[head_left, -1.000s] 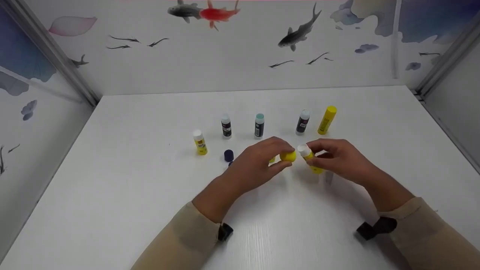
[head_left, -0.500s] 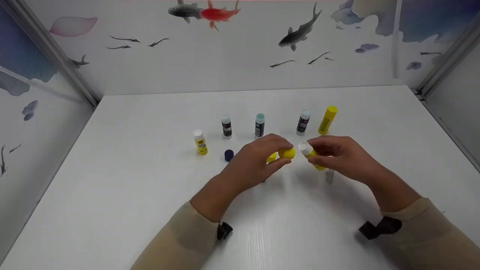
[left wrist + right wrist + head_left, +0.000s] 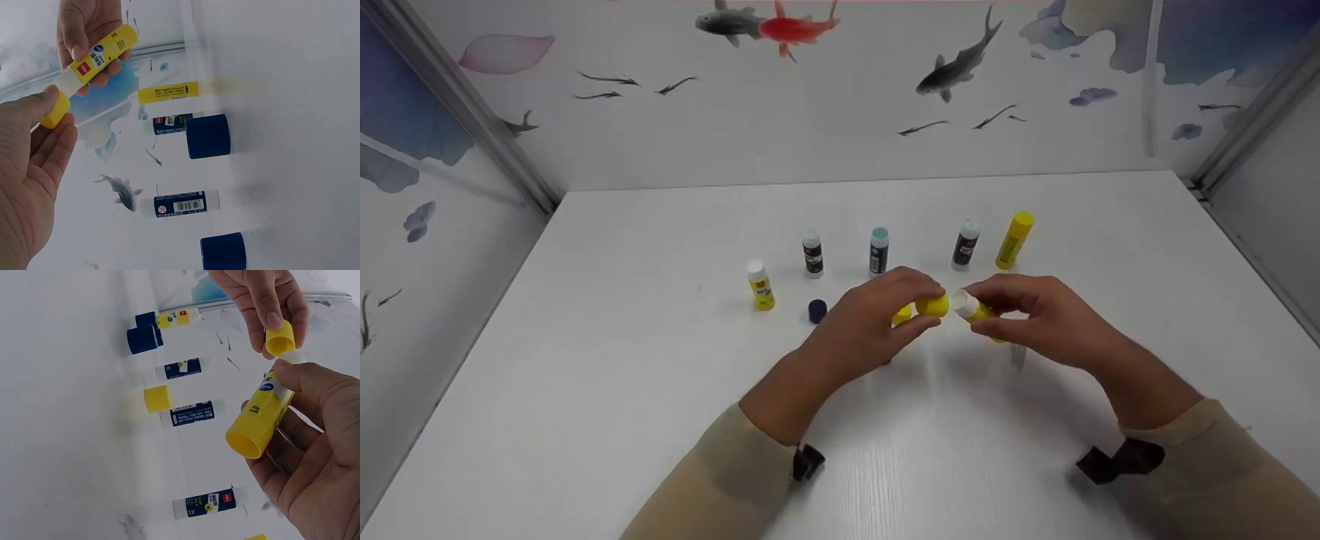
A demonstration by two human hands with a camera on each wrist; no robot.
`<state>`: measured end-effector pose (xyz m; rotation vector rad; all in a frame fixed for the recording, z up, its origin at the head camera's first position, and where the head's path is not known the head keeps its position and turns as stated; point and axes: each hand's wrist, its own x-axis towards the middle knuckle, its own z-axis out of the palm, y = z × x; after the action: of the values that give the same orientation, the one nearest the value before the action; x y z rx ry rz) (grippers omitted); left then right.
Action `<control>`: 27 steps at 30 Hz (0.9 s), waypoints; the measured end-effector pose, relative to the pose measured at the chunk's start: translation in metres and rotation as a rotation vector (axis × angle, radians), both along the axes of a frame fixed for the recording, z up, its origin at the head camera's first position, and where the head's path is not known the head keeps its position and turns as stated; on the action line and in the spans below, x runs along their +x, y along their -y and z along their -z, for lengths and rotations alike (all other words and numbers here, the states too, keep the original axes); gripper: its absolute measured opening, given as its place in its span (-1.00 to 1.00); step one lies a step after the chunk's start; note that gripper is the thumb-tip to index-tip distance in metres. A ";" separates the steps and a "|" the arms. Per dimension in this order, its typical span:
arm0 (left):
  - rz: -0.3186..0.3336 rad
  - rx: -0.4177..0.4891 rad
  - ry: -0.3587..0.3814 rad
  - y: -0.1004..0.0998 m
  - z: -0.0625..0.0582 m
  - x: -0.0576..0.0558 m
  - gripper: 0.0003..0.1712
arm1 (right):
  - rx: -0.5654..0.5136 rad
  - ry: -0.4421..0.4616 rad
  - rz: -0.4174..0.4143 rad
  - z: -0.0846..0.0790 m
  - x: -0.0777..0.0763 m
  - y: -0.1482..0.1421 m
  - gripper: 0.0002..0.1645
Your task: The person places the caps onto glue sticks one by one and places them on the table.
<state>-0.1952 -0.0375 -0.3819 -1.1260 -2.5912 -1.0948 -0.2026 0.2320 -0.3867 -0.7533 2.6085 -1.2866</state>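
Observation:
Between thumb and fingers, my left hand (image 3: 866, 322) pinches a yellow cap (image 3: 932, 305), its hollow end facing right. My right hand (image 3: 1046, 322) grips a yellow glue stick (image 3: 261, 413), with its white end (image 3: 962, 304) pointing at the cap. In the head view a narrow gap separates cap and stick; in the left wrist view (image 3: 67, 82) the white end appears right at the cap's mouth. The stick is held tilted above the white table. Partly behind my left fingers, a second yellow cap (image 3: 901, 315) stands on the table.
Behind the hands stand navy-labelled glue sticks (image 3: 812, 255) (image 3: 879, 253) (image 3: 966, 246) and a closed yellow one (image 3: 1015, 240). An uncapped yellow glue stick (image 3: 761, 286) stands left, near a dark blue cap (image 3: 817, 311). Printed panels (image 3: 840, 142) border the table.
The glue stick has tipped further left, so its white end now points at the yellow cap. My left hand has risen slightly with the cap.

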 end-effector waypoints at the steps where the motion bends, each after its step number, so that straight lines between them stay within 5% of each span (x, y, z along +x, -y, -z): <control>1: 0.001 -0.001 0.001 0.000 0.000 0.000 -0.65 | -0.002 -0.003 -0.006 0.000 0.000 0.001 -0.56; 27: 0.049 -0.011 -0.006 -0.002 0.004 0.001 -0.66 | 0.053 -0.046 -0.043 0.008 0.002 0.005 -0.53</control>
<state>-0.1937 -0.0357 -0.3859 -1.1992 -2.5814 -1.0870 -0.2002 0.2274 -0.3947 -0.8352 2.6353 -1.1983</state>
